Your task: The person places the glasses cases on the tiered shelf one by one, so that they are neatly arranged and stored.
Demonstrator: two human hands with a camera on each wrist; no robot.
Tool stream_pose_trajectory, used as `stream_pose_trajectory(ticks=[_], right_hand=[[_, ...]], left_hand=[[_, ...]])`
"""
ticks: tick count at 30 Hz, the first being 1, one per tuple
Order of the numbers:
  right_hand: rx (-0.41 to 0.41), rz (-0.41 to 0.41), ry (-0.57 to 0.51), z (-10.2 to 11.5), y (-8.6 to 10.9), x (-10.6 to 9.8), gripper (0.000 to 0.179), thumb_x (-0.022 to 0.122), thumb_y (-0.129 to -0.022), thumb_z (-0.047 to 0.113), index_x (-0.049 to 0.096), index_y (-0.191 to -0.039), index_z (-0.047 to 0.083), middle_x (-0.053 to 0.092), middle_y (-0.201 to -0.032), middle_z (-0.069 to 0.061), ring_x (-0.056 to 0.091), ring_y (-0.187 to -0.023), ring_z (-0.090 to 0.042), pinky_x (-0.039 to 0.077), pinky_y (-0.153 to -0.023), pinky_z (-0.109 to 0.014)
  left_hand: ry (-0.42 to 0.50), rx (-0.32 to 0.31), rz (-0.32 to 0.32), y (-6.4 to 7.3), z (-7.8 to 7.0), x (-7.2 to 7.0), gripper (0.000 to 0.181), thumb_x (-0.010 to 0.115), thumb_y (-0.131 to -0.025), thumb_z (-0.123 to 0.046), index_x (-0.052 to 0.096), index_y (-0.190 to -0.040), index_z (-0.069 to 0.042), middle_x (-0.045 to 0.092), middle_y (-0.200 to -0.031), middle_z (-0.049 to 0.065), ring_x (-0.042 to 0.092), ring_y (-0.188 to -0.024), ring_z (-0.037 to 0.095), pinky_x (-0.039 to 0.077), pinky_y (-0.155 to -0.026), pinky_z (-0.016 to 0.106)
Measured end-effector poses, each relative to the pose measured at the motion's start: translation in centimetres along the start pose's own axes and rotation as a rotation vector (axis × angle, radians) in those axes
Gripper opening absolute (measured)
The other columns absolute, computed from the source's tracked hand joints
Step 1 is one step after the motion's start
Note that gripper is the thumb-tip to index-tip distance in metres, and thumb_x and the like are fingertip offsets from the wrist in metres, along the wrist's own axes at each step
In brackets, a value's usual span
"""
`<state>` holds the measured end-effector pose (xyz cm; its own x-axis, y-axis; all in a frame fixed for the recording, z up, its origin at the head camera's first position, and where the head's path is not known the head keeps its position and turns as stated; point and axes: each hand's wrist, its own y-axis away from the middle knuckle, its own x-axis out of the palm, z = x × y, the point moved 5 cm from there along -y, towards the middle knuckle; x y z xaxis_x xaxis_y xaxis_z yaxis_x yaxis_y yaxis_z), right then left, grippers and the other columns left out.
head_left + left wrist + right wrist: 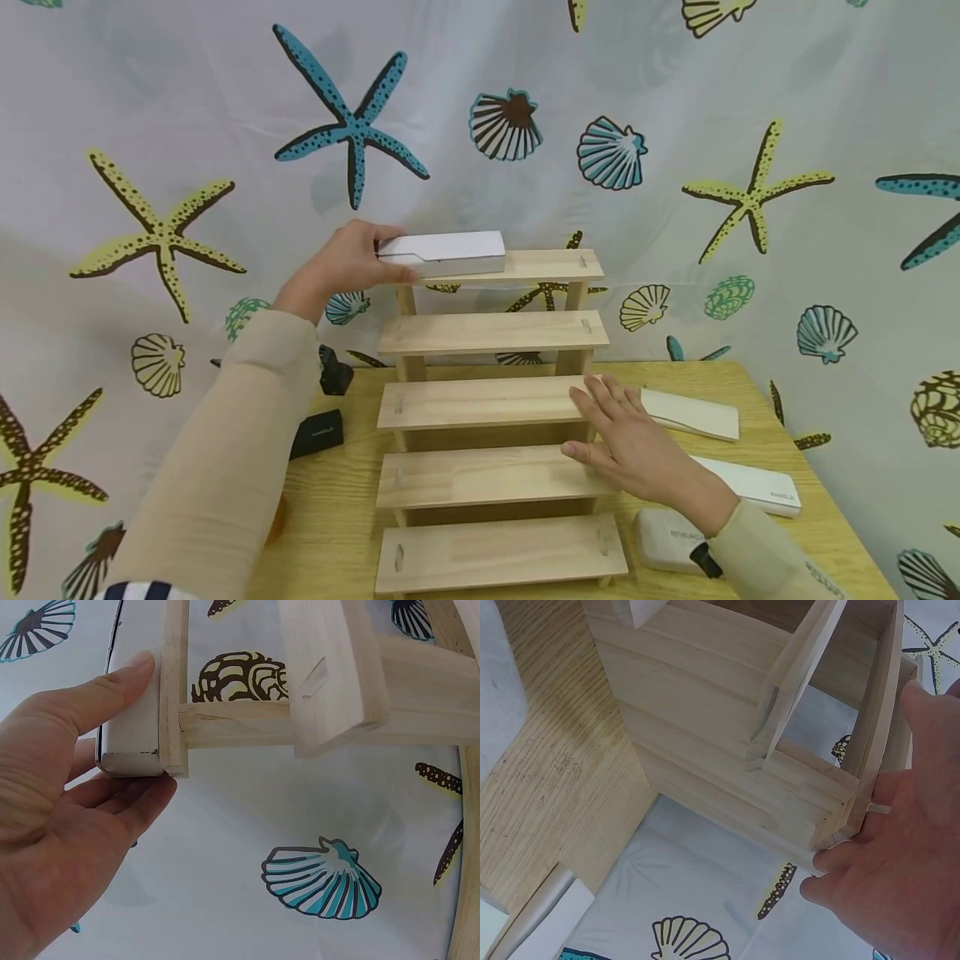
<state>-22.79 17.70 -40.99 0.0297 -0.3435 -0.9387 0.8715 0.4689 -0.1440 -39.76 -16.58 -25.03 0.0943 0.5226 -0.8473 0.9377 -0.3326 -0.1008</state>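
Observation:
A stepped wooden rack (491, 404) with several plank shelves stands on the table. On the left part of its top shelf lies a long white case (450, 254) with a flap lid. My left hand (351, 260) grips the left end of this case, thumb along the front. The left wrist view shows the thumb on the white case (133, 712) and fingertips at its end, against the shelf edge. My right hand (637, 442) lies with extended fingers at the right end of the middle shelves. In the right wrist view, its fingertips touch the rack's wooden end (855, 814).
Right of the rack lie a flat cream case (690, 414), a slim white case (757, 485) with lettering, and a rounded pale case (663, 540). Left of it sit a black case (318, 433) and a small black object (335, 372). A patterned curtain (540, 200) hangs behind.

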Motion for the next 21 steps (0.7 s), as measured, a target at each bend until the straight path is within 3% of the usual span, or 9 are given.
stream_pose_trajectory(ticks=[8, 21], right_hand=[[0.001, -0.007, 0.004, 0.03, 0.08, 0.16, 0.080, 0.057, -0.106, 0.052, 0.032, -0.166, 0.006, 0.022, -0.173, -0.025, 0.015, -0.161, -0.048, 0.019, -0.127, -0.069], [0.002, -0.011, 0.014, 0.09, 0.19, 0.21, 0.081, 0.057, -0.106, 0.053, 0.032, -0.166, 0.005, 0.021, -0.173, -0.025, 0.015, -0.161, -0.048, 0.018, -0.127, -0.069]], left_hand=[[-0.027, 0.019, 0.038, -0.21, -0.45, 0.10, 0.069, 0.078, -0.096, -0.027, 0.051, -0.155, -0.003, 0.063, -0.140, 0.026, 0.057, -0.113, 0.037, 0.050, -0.093, 0.049], [-0.052, 0.009, 0.057, -0.55, -0.50, 0.21, 0.070, 0.078, -0.097, -0.030, 0.050, -0.156, -0.003, 0.062, -0.140, 0.025, 0.056, -0.113, 0.037, 0.049, -0.099, 0.053]])
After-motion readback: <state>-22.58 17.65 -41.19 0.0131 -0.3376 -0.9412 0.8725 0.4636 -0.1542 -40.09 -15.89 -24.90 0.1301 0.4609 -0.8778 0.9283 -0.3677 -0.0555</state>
